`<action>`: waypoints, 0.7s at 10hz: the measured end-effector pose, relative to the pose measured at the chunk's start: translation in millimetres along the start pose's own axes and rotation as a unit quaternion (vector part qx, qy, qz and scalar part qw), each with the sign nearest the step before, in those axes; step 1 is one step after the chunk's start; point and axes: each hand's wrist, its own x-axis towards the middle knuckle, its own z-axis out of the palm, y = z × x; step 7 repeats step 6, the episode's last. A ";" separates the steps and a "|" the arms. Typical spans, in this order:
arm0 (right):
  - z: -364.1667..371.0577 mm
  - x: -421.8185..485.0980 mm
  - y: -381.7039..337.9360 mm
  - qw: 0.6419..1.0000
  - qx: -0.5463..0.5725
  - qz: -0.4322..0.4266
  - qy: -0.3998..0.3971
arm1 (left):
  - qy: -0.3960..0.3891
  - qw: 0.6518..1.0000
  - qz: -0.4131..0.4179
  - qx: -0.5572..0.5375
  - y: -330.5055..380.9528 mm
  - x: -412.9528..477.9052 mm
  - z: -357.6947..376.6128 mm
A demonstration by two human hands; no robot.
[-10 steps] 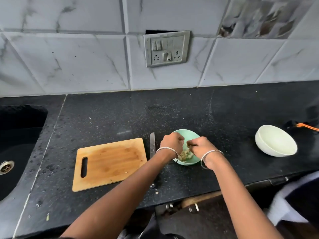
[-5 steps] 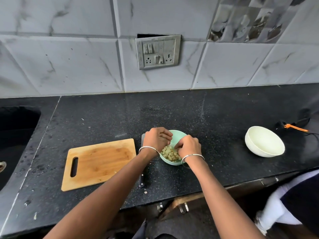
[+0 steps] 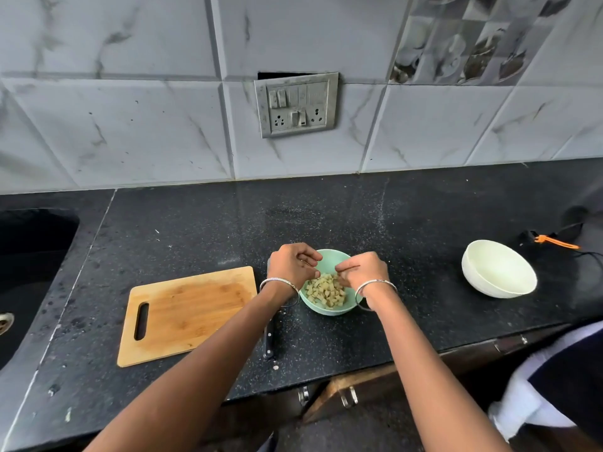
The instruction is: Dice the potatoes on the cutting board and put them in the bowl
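A small mint-green bowl (image 3: pixel 329 311) stands on the black counter and holds several diced potato pieces (image 3: pixel 326 292). My left hand (image 3: pixel 290 265) hovers over the bowl's left rim with fingers loosely curled and apart. My right hand (image 3: pixel 360 268) hovers over the right rim, fingers also curled with nothing in them. The wooden cutting board (image 3: pixel 186 313) lies to the left of the bowl with nothing on it. A black-handled knife (image 3: pixel 269 340) lies between board and bowl, its blade hidden under my left wrist.
A white bowl (image 3: pixel 497 272) tilts on the counter at the right, next to a black and orange cable (image 3: pixel 554 242). A sink (image 3: pixel 29 265) is sunk into the counter at the far left. A switch and socket plate (image 3: pixel 297 104) hangs on the tiled wall.
Both hands have spread apart a little over the green bowl, and the diced potato now shows between them. The view has shifted slightly.
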 end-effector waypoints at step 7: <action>14.5 -24.0 -10.9 0.971 -0.020 -0.129 0.202 | -0.102 0.992 0.069 0.026 14.1 -11.2 10.0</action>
